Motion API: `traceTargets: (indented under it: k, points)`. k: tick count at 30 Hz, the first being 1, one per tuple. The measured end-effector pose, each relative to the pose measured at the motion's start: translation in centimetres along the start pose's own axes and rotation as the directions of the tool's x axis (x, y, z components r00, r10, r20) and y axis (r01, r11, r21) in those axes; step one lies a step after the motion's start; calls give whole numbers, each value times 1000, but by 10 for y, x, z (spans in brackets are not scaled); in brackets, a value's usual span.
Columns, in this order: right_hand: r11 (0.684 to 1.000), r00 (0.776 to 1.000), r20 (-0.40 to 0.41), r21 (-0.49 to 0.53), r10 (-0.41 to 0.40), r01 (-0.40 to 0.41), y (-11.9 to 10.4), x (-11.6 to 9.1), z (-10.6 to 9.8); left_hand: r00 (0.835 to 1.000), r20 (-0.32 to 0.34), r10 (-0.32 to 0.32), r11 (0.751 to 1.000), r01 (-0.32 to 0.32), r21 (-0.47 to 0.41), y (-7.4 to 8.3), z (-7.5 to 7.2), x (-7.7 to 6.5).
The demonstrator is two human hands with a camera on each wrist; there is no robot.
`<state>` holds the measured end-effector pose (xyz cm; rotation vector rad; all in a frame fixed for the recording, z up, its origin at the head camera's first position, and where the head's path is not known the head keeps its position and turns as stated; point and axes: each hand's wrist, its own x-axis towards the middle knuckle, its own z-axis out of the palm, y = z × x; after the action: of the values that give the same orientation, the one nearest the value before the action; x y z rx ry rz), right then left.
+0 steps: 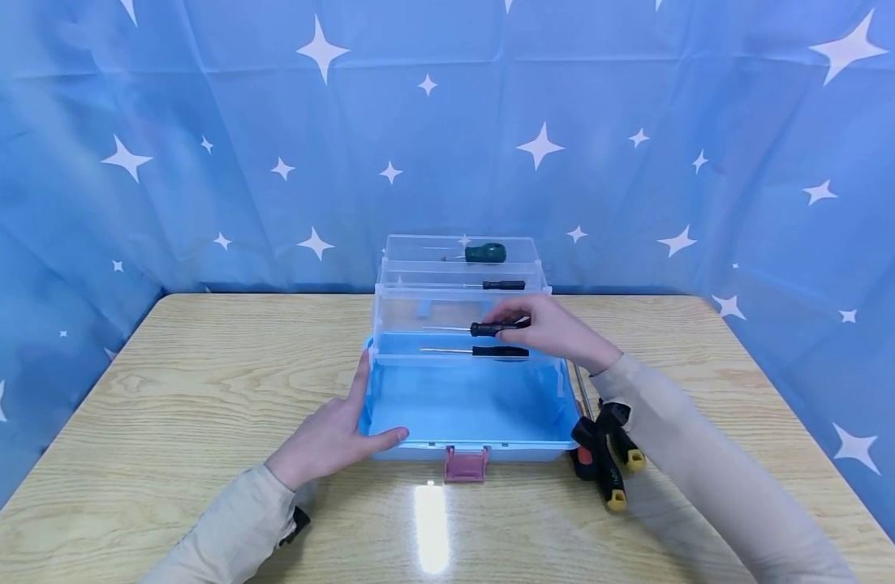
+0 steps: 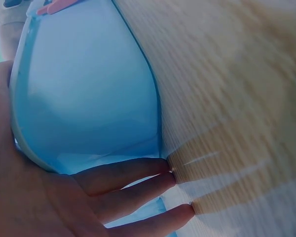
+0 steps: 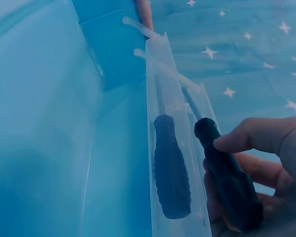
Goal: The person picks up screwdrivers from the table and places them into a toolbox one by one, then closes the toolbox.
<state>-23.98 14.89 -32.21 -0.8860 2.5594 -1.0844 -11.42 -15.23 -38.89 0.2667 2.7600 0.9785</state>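
A blue toolbox [image 1: 447,410] stands open on the table, with tiered clear plastic trays [image 1: 399,312] raised at its back. My right hand [image 1: 552,324] pinches the handle of a black screwdriver [image 1: 485,329] between thumb and fingers; its shaft points left along a middle tray. Just below lies another black screwdriver [image 1: 500,352], seen through the tray wall [image 3: 170,168] in the right wrist view. Higher trays bear a small black screwdriver [image 1: 505,285] and a green-handled tool [image 1: 485,253]. Against the box's left front corner rests my left hand [image 1: 330,442], its fingers [image 2: 123,173] extended along the side.
Right of the box lie black-and-yellow handled pliers [image 1: 606,464] and a tool with a metal shaft [image 1: 583,393], partly under my right sleeve. A pink latch [image 1: 465,465] hangs at the box front. Behind the wooden table [image 1: 257,357] hangs a blue starry curtain [image 1: 447,122].
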Motion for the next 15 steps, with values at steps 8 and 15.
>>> traceTargets:
  k: [8, 15]
  points:
    - [1000, 997, 80, -3, 9, -9, -2, 10, 2, 1000, -10, 4, 1000, -3, 11, -1, 1, 0]
    - [1000, 995, 96, 1, -9, 9, 2, 14, 3, 1000, -20, 18, 1000, -18, 20, 0, 1, 0]
